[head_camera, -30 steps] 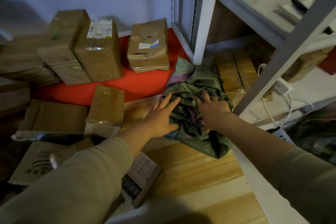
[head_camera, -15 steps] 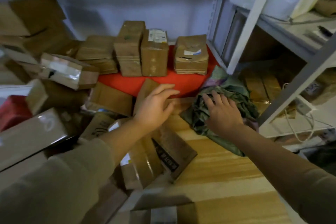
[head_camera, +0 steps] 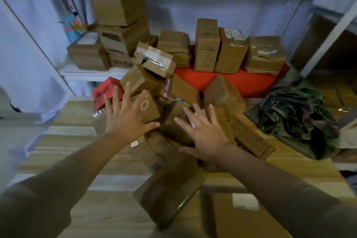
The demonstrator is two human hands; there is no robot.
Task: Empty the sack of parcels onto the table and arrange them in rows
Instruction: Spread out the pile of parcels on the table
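Observation:
A jumbled heap of brown cardboard parcels (head_camera: 179, 114) lies in the middle of the wooden table (head_camera: 63, 150). My left hand (head_camera: 125, 118) is spread flat, fingers straight, over a parcel marked with a white ring (head_camera: 147, 107). My right hand (head_camera: 204, 133) is spread flat over a dark brown parcel (head_camera: 175, 127) in the heap. The crumpled green sack (head_camera: 295, 120) lies to the right on the table, away from both hands. A row of upright parcels (head_camera: 220, 52) stands at the back on a red surface (head_camera: 237, 81).
A red box (head_camera: 105, 92) sits at the heap's left edge. More boxes are stacked at the back left (head_camera: 119, 23). Two flat parcels (head_camera: 170, 189) lie near the front edge. White shelf posts (head_camera: 328, 38) rise at the right.
My view has swung left onto the heap. My right hand left the green sack and now lies on the parcels; my left hand moved forward onto the heap too.

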